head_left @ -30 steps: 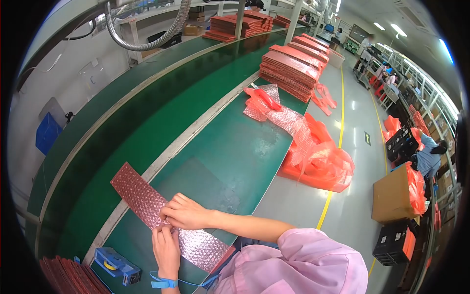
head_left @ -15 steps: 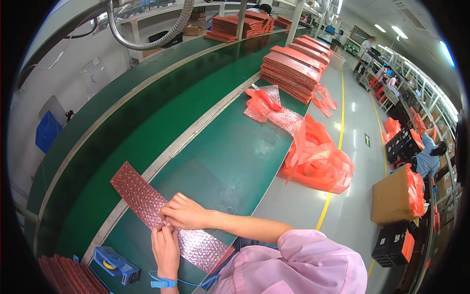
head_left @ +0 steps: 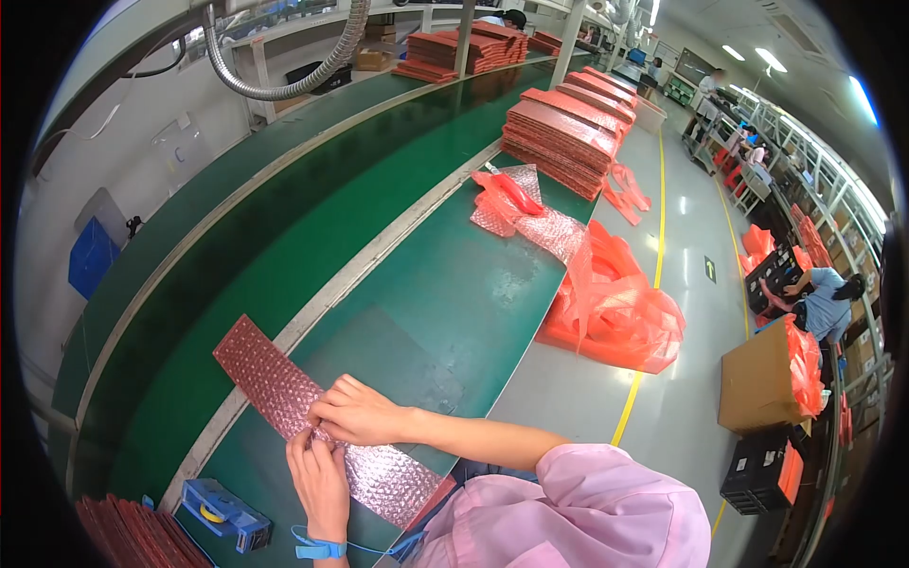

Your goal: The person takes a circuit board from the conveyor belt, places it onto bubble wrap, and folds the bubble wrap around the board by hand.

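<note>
A green counter [head_left: 445, 275] bears, toward seven o'clock, a slanting bubble-wrap strip [head_left: 383, 469], its middle pinched in the nearly closed fingers of the right hand [head_left: 362, 412] and left hand [head_left: 320, 481], apparently close fingertip work, the next move calling for steady pressure

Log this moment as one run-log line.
left hand: fingers on pink bubble-wrap strip | right hand: fingers on same strip, beside left | strip: far end over pale rail | blue tape dispenser: untouched
</note>
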A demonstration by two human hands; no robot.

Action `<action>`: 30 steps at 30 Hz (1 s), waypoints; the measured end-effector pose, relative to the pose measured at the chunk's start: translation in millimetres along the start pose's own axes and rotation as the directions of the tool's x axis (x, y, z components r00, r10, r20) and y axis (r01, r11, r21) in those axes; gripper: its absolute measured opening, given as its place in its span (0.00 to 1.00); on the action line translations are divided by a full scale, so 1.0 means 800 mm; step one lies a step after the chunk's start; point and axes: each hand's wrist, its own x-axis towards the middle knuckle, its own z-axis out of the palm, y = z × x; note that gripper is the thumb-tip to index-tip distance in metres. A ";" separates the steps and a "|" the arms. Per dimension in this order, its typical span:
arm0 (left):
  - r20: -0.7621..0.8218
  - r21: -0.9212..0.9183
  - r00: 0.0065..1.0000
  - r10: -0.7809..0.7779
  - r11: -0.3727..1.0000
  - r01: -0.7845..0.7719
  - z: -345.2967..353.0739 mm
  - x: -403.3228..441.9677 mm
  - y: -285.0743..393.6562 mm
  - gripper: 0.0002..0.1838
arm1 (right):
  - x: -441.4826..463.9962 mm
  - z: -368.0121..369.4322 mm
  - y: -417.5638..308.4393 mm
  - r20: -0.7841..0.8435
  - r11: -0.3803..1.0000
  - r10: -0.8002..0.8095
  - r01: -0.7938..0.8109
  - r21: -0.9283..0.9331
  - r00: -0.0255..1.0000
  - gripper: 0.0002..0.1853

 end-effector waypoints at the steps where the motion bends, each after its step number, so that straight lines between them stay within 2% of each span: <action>1: 0.001 -0.004 1.000 -0.005 1.000 0.005 0.001 -0.001 -0.001 0.11 | 0.000 0.000 0.000 0.000 1.000 -0.001 0.001 0.002 1.000 0.10; 14: 0.044 -0.005 0.999 -0.027 1.000 0.027 0.005 -0.004 -0.007 0.10 | 0.000 0.000 0.001 0.003 1.000 -0.010 0.010 -0.004 1.000 0.10; 18: 0.065 -0.002 0.995 -0.079 0.997 0.079 0.004 -0.005 -0.004 0.11 | 0.000 -0.003 0.001 0.011 1.000 -0.011 0.011 0.000 1.000 0.10; 30: 0.072 -0.010 0.995 -0.072 0.997 0.073 0.003 -0.005 -0.007 0.13 | 0.000 -0.002 0.001 0.017 1.000 -0.011 0.011 -0.006 1.000 0.10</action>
